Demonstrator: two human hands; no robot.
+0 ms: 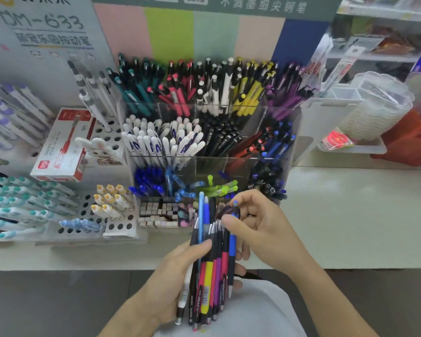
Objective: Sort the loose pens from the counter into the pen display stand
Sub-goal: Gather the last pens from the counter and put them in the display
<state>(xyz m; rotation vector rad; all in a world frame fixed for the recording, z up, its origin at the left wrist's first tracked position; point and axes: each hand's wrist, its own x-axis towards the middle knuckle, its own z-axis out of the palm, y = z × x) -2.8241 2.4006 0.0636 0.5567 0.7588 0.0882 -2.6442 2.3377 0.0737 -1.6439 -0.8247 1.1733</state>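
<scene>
Nearest the camera, the left hand [180, 271] grips a bundle of mixed coloured plastic pens [209, 271] upright, fingers curled round them. Right hand [258, 224] pinches what seems a blue-and-black pen [232, 249] at the bundle's edge. Behind stands the clear acrylic pen display stand [212, 161] on the pale table [350, 215].

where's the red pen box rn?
Head view, left side: the red pen box lies on the white pegboard rack, just left of the clear pen display stand.
</scene>
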